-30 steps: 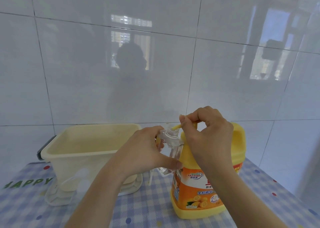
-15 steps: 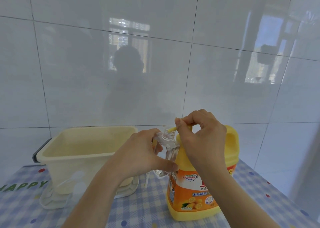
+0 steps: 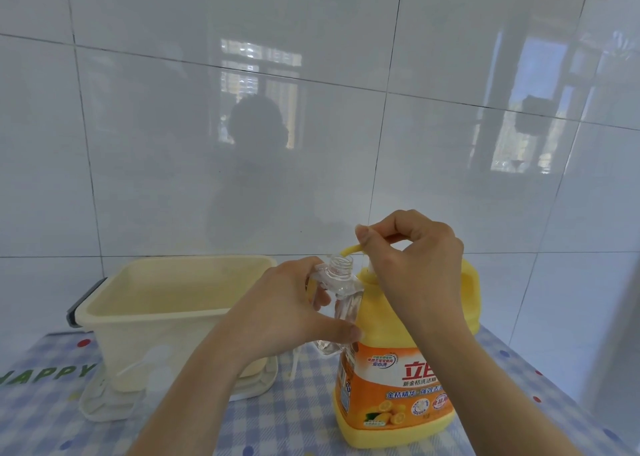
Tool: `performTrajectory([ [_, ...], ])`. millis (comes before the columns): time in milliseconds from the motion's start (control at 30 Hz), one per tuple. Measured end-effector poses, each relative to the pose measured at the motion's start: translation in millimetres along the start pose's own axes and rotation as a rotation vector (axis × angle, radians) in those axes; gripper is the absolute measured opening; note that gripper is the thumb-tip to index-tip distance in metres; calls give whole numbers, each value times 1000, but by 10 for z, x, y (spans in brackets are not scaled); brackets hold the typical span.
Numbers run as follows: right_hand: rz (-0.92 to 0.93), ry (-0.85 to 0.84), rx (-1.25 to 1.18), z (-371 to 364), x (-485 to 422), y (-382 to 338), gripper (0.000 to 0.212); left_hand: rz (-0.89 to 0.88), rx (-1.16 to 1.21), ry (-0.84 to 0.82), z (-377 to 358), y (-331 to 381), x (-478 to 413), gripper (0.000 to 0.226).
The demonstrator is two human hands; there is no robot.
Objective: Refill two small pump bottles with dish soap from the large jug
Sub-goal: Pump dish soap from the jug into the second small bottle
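A large yellow dish soap jug (image 3: 398, 379) with an orange label stands on the checked cloth at the right. My right hand (image 3: 412, 268) sits on top of it, its curled fingers gripping the yellow pump head, whose spout (image 3: 349, 249) points left. My left hand (image 3: 291, 313) grips a small clear bottle (image 3: 341, 293) with no cap, held against the jug's left side. The bottle's open neck sits just below the spout tip. I cannot tell how much soap is in the bottle.
A cream plastic basin (image 3: 173, 300) stands at the left on a white tray (image 3: 104, 407), close to my left forearm. The blue checked tablecloth (image 3: 294, 417) covers the table. A glossy white tiled wall (image 3: 311, 109) rises right behind everything.
The view has tilted slightly, so hands and jug sit lower in frame. The bottle neck now lines up under the spout. Both grips are unchanged.
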State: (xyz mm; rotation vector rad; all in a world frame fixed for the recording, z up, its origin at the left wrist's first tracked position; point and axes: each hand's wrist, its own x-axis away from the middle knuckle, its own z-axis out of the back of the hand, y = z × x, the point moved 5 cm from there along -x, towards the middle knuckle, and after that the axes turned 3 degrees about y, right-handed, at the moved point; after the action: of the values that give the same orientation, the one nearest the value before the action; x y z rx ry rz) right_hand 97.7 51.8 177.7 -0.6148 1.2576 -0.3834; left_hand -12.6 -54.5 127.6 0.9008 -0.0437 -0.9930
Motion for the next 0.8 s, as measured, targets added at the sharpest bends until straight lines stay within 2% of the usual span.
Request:
performTrajectory([
  [233,17,2,1,-11,-5,-7,17,5,7,3,5,24,1,59],
  [567,44,9,-8,-42,48,25,18,0,3,7,54,39,13,46],
  [800,78,32,5,-45,125,30,19,-9,-20,-5,34,34,2,44],
])
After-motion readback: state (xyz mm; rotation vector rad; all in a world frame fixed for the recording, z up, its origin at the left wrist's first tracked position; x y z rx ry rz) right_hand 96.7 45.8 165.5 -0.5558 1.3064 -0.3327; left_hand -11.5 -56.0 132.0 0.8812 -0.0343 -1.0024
